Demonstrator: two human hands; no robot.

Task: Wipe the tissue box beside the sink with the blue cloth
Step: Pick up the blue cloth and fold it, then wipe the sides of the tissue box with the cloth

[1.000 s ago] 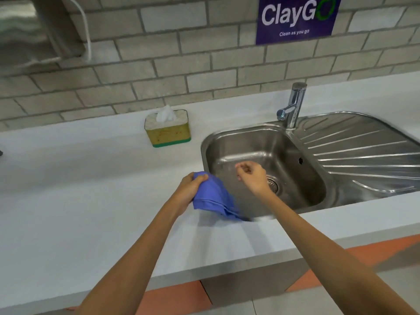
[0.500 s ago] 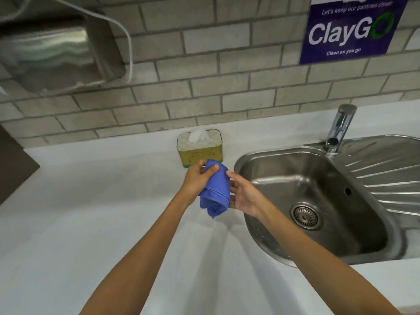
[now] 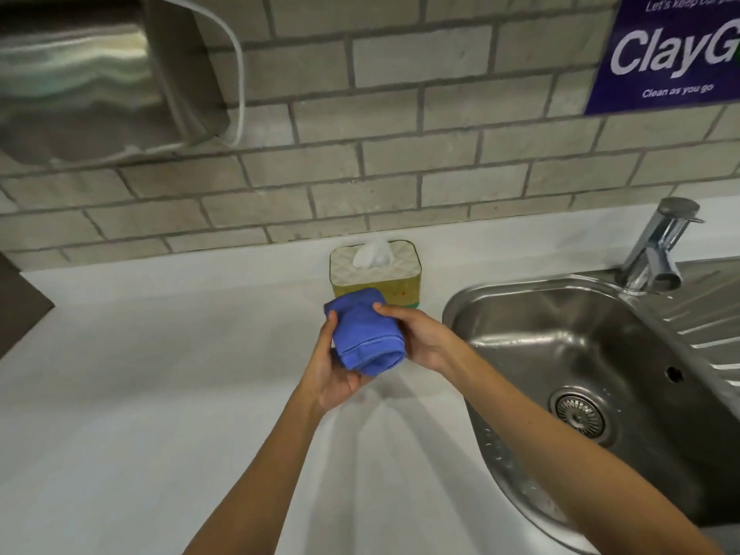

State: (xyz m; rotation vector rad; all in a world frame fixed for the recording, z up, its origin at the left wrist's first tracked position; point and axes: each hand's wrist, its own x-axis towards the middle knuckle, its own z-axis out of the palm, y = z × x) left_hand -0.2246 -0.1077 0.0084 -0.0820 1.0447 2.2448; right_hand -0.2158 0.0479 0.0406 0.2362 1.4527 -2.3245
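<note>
The tissue box (image 3: 400, 284), yellow with a white patterned top and a tissue sticking out, stands on the white counter against the brick wall, just left of the sink (image 3: 592, 354). The blue cloth (image 3: 366, 334), folded into a thick wad, is held above the counter directly in front of the box and hides its lower front left. My left hand (image 3: 334, 374) cups the cloth from below and from the left. My right hand (image 3: 420, 338) grips its right side, thumb on top.
A steel sink with a drain strainer (image 3: 578, 412), tap (image 3: 660, 250) and ribbed drainboard fills the right. A steel wall dispenser (image 3: 92, 74) with a white cable hangs upper left. A purple sign (image 3: 672, 54) is on the wall. A dark object (image 3: 20, 302) sits at the left edge.
Both hands carried the cloth from the sink's front edge up to the tissue box. The right hand, earlier free, now holds the cloth, which has been folded tighter. The view moved closer.
</note>
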